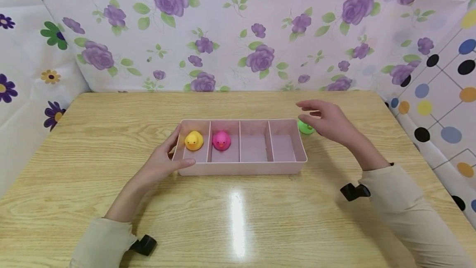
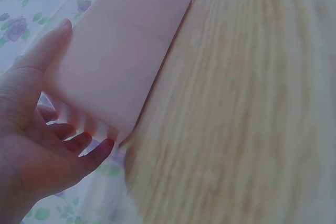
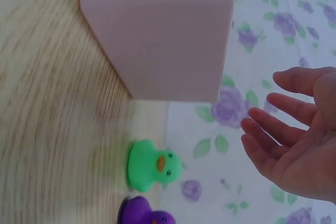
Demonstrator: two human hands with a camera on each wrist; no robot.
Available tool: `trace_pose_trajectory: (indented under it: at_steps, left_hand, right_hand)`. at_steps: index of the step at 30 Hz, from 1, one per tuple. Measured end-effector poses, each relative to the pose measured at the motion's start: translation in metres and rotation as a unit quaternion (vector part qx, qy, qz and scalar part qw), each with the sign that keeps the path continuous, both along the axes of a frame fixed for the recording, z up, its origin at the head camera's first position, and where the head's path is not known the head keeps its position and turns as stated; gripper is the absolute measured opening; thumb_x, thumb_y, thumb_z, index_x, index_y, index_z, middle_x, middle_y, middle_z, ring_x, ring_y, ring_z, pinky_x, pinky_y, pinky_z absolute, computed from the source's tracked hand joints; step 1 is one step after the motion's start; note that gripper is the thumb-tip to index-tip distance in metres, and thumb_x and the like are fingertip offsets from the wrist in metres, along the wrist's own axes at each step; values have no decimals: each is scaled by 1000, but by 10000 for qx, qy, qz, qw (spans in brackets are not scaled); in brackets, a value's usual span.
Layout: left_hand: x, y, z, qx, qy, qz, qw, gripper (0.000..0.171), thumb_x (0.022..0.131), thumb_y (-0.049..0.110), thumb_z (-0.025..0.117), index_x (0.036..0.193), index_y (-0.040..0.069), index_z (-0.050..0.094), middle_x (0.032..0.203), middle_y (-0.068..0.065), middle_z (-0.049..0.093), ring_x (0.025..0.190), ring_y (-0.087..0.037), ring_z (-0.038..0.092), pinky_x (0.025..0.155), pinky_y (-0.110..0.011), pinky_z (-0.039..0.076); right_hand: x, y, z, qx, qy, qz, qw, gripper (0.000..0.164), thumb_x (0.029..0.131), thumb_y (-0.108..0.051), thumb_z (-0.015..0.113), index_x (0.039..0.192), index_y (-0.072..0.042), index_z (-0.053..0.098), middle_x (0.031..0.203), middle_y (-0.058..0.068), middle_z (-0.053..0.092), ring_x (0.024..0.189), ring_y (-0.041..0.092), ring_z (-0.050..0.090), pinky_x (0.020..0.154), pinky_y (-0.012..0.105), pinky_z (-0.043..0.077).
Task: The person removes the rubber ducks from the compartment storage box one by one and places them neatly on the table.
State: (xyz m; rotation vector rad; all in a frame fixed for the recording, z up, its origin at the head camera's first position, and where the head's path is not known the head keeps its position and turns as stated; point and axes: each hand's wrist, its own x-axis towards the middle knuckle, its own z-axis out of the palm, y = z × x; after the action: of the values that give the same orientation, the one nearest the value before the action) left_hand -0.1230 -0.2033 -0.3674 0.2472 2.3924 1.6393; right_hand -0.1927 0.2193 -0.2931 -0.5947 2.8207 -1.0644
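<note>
The two hands are resting well apart. The left hand [image 1: 160, 162] is gripping the left end of a long, pale-pink, four-compartment box [image 1: 241, 168], its thumb lying over the front rim and its fingers bending along the end wall. The right hand [image 1: 327, 121] is hovering free near the other end, its fingers loosely curved. Below it, a small bright-green toy duck [image 1: 306, 128] is sitting just outside the box; in the right wrist view a purple toy duck [image 3: 140, 212] is showing just beside it, partly cut off. Inside, a yellow toy duck [image 1: 193, 140] is occupying the leftmost compartment and a magenta toy duck [image 1: 221, 140] the next. Everything is standing on a light wood-grained table [image 1: 93, 144], with white, purple-flowered cloth [image 1: 230, 15] hanging behind.
</note>
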Motion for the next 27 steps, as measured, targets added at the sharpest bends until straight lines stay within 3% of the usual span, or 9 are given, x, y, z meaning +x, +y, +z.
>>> trace_pose_trajectory:
  at_steps: [13,19,27]
  left_hand:
    - [-1,0,-1,83,37,28,10000,98,86,18,73,157,19,6,161,-9,9,143,-33,14,111,-53,23]
    - [-1,-1,-1,107,128,12,9999,98,86,20,74,157,17,6,161,-8,8,144,-33,14,110,-53,24]
    - [-1,-1,-2,150,178,27,9997,98,86,19,75,157,17,7,161,-8,9,143,-32,16,110,-52,25]
  right_hand:
    - [13,-40,3,76,39,827,9965,40,94,-7,60,133,2,56,132,18,56,118,35,53,96,50,44]
    - [10,-57,8,124,-126,1054,9943,39,96,-11,59,133,0,56,131,19,57,116,34,57,94,47,47]
    - [1,-79,10,202,78,1547,9877,36,93,-6,61,128,3,59,125,18,61,114,32,57,93,45,48]
